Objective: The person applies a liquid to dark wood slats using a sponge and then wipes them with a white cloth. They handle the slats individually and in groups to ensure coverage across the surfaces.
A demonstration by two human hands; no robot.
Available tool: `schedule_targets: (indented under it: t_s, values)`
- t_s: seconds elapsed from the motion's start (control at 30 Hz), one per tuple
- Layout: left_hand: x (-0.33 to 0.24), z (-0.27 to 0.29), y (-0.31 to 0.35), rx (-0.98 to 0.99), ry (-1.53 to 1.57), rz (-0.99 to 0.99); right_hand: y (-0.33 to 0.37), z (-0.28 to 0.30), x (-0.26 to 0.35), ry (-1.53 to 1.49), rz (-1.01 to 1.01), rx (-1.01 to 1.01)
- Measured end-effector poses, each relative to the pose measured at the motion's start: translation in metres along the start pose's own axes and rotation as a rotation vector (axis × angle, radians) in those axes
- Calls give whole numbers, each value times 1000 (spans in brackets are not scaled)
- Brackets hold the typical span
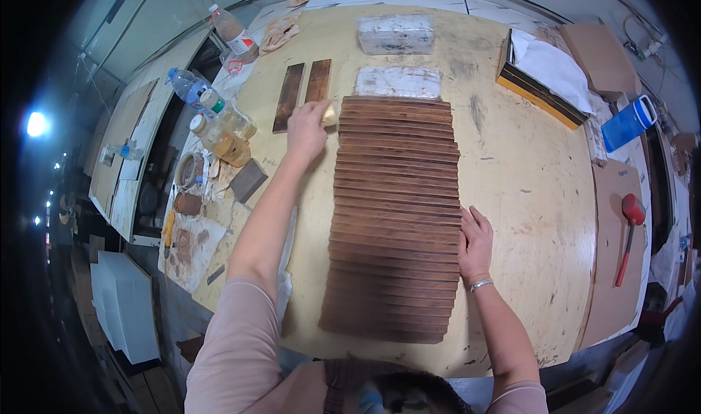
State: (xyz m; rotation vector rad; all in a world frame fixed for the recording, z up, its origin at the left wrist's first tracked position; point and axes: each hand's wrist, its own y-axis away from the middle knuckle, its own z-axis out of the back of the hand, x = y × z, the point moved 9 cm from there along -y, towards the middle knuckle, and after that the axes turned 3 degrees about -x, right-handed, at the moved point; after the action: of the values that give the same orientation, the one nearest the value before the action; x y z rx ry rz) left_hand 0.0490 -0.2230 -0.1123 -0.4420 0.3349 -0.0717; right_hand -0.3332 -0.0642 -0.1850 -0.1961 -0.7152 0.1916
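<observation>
Beige fabric sleeves (235, 334) lie nearest; left grip (308, 128) holds a pale-yellow block (331, 115) beside brown wooden slats (394, 217); right grip (477, 246), wide, apparently braces them.

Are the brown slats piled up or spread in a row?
Spread in a row: the brown slats run side by side along the table, their ends slightly uneven, the right hand at their right edge.

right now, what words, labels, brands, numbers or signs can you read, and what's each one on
Nothing is legible.
Red-and-white label on the farthest bottle: too small to read.
Clear blue-capped bottle: any print too blurred.
Brown slats: no writing visible.
</observation>
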Motion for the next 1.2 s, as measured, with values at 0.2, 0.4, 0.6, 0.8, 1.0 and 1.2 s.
schedule_targets:
  t_s: [0.2,0.4,0.6,0.8,1.0,1.2]
  values:
    - [13,2,23,21,477,257,-5,-12,-45,-769,-425,-84]
    - [22,-11,31,-8,913,545,-96,-41,-12,-1105,-527,140]
    - [-85,-18,2,27,464,91,-110,-61,-6,-1145,-530,301]
    - [-172,-47,7,133,299,-324,-112,-61,-8,-1062,-497,317]
    - [-42,5,16,25,195,-191,-109,-66,-10,-1176,-509,322]
    - [-8,33,16,-72,94,-101,-109,-63,-3,-1156,-486,307]
